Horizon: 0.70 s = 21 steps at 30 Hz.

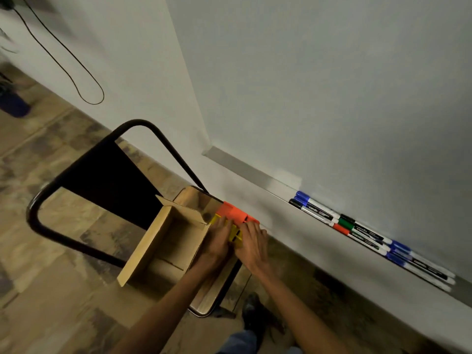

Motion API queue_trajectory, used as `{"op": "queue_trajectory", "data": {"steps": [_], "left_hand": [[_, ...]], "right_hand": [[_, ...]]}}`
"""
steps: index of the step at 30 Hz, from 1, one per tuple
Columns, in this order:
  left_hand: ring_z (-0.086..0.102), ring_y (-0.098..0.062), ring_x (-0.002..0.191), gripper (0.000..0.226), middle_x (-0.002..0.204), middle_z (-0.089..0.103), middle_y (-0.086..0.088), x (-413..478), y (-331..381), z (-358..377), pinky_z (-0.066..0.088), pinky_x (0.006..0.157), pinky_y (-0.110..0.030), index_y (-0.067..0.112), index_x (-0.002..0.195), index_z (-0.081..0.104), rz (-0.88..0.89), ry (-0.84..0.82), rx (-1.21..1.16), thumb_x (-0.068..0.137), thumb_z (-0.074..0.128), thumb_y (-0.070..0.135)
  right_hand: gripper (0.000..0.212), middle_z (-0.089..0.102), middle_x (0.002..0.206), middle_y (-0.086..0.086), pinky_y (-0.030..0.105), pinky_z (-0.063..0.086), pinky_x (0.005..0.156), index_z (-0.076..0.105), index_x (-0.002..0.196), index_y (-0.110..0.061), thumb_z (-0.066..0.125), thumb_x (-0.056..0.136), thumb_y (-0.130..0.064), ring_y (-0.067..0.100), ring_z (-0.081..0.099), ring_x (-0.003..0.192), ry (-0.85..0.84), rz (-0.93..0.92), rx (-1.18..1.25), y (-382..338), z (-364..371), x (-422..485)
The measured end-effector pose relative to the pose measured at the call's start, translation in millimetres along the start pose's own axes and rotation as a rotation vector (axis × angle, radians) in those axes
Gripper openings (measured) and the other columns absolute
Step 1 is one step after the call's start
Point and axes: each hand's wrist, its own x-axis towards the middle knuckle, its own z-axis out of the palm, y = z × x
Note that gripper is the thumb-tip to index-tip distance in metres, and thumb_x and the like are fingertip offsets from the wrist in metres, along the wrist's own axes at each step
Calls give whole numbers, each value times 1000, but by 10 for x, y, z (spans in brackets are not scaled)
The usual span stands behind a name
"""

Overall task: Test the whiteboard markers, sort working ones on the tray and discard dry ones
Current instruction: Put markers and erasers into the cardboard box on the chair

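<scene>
Several whiteboard markers (357, 231) with blue, black, green and red caps lie in rows on the metal ledge (245, 169) under the whiteboard (332, 85). On a wooden chair seat (196, 198) below, an orange tray (235, 213) and a yellow tray (236, 235) sit side by side. My left hand (217, 241) and my right hand (252, 244) both rest on the yellow tray with fingers fairly straight, covering most of it. No marker is in either hand.
An open cardboard box (163, 246) stands on the chair seat left of the trays. The chair's black metal frame (84, 162) curves to the left. A black cable (76, 83) hangs on the wall. My shoe (255, 312) is on the tiled floor.
</scene>
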Motion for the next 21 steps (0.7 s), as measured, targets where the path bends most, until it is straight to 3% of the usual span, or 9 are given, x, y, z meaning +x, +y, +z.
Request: {"op": "queue_trajectory", "data": {"steps": [4,6,8,11,14,17,21], "left_hand": [[51,-26,117,48,133,52,-11,17,-64,0,46,95,-37,15,130,49,51,-35,14,83,57,13],[49,-26,121,49,136,50,-11,18,-114,15,45,100,-39,16,134,48,45,-67,47,86,57,13],[53,-31,115,48,130,52,-15,24,-100,-14,48,94,-41,14,131,50,33,-97,91,83,57,10],[58,-37,105,49,121,55,-19,23,-12,-105,50,86,-42,11,127,53,56,-106,117,79,52,7],[51,-35,113,56,126,51,-16,10,80,-233,45,88,-40,14,130,51,72,-132,190,75,39,14],[43,-28,121,50,133,45,-7,22,198,-352,41,92,-41,17,132,46,121,-160,242,82,50,11],[35,-23,130,58,137,41,-1,204,450,-538,35,97,-39,23,135,41,172,-158,278,82,62,18]], "right_hand": [[76,61,119,9,44,46,95,59,121,-16,86,52,-33,30,57,111,76,22,27,-32,24,-12],[79,60,124,11,46,41,102,57,125,-14,87,54,-29,32,55,117,81,16,39,-52,29,-18],[82,59,127,11,47,38,105,55,127,-14,87,54,-30,33,54,120,90,14,35,-77,19,-9],[78,64,115,8,44,47,94,59,115,-16,86,47,-42,31,61,108,114,34,58,-78,-3,-1],[65,62,109,3,39,47,84,58,108,-21,75,55,-54,26,58,103,148,0,87,-28,-72,-49],[61,59,103,-3,34,41,78,56,106,-24,69,56,-56,21,56,97,194,-45,96,62,-234,-101],[58,59,101,-7,32,38,76,56,106,-25,66,59,-59,17,54,94,271,-88,102,215,-596,-37]]}}
